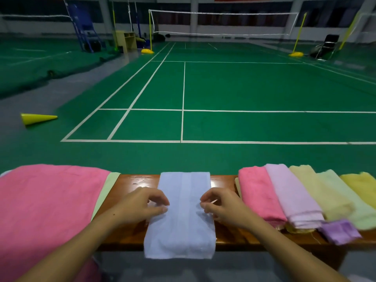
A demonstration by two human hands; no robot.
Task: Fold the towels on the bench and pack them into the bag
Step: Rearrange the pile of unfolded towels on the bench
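Your left hand (142, 206) and right hand (221, 206) each pinch a side edge of the pale blue towel (181, 226) lying across the wooden bench (134, 182).

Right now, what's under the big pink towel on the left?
A pale green towel sticks out from under the big pink towel along its right edge, on the bench. Anything else beneath is covered.

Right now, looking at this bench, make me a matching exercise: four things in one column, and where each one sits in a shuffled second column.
Things:
1. light blue towel
2. big pink towel
3. small purple cloth
4. yellow cone

Places:
A. on the floor, left of the court
B. bench middle, between both hands
C. bench's left end
D. near edge, right, below the folded row

Pairs: 1-B, 2-C, 3-D, 4-A
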